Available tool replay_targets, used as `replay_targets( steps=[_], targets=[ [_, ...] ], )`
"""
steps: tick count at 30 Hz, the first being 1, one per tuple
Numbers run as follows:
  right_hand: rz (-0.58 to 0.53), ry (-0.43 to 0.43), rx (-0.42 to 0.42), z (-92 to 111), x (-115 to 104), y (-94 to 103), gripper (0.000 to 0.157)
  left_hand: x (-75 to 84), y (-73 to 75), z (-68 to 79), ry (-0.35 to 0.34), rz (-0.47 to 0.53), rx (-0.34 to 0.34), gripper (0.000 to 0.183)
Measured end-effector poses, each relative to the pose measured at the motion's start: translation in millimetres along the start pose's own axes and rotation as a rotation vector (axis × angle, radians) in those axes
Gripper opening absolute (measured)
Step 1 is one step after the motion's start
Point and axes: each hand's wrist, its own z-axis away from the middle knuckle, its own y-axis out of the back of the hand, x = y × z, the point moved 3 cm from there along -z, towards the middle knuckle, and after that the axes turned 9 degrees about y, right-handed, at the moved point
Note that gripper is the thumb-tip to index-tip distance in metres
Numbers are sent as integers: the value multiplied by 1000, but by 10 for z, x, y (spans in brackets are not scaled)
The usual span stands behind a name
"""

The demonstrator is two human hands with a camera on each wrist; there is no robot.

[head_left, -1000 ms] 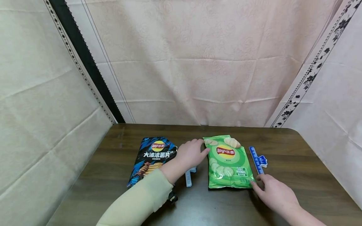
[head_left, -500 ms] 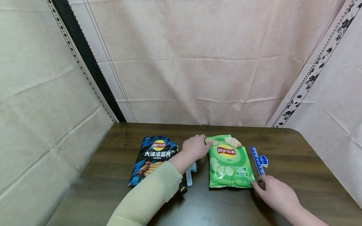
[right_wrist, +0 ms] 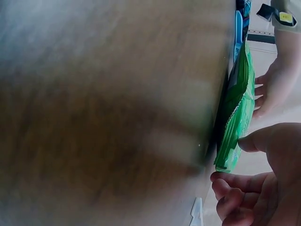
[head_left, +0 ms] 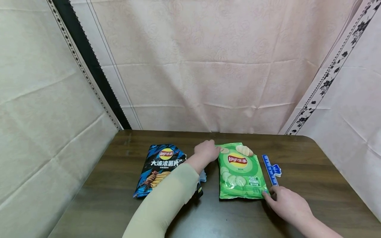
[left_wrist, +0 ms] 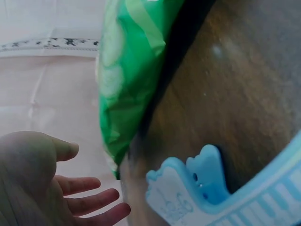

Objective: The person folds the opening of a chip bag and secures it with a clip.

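A green Lay's chip bag (head_left: pixel 238 173) lies face up on the table. My left hand (head_left: pixel 207 150) is at its upper left corner, partly hidden from the head camera. In the left wrist view the fingers of my left hand (left_wrist: pixel 61 188) are spread and stand apart from the bag. At the lower right corner, my right hand (head_left: pixel 290 203) pinches the bag between thumb and index finger; the right wrist view shows the thumb (right_wrist: pixel 254 141) on its face. A blue bag clip (head_left: pixel 270 170) lies just beyond the right hand.
On the left lies a black-and-blue Lay's chip bag (head_left: pixel 162 165), partly covered by my left sleeve (head_left: pixel 169 201). Between the bags is a light blue clip (left_wrist: pixel 183 193), mostly hidden under the left arm in the head view. Cloth curtains (head_left: pixel 193 66) hang behind the wooden table (head_left: pixel 98 185).
My left hand has shifted slightly right and away from me along the green bag's upper left corner, its forearm following. The right hand and both bags look almost unmoved.
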Motion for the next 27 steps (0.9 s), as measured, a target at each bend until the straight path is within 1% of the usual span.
replay_targets(
  steps=[6, 11, 16, 22, 27],
  targets=[
    [-2, 0, 6, 20, 22, -55, 44, 43, -134, -131, 41, -10, -42, 50],
    [3, 2, 9, 24, 23, -82, 42, 64, -195, -217, 31, 19, -57, 52],
    [11, 11, 12, 16, 15, -102, 40, 67, -203, -277, 21, 67, -71, 53],
    [23, 17, 16, -7, 8, -90, 37, 106, -181, -305, 3, 34, -56, 49],
    [23, 11, -3, -25, 6, -74, 40, 148, -187, -332, 1, 7, -63, 43]
  ],
)
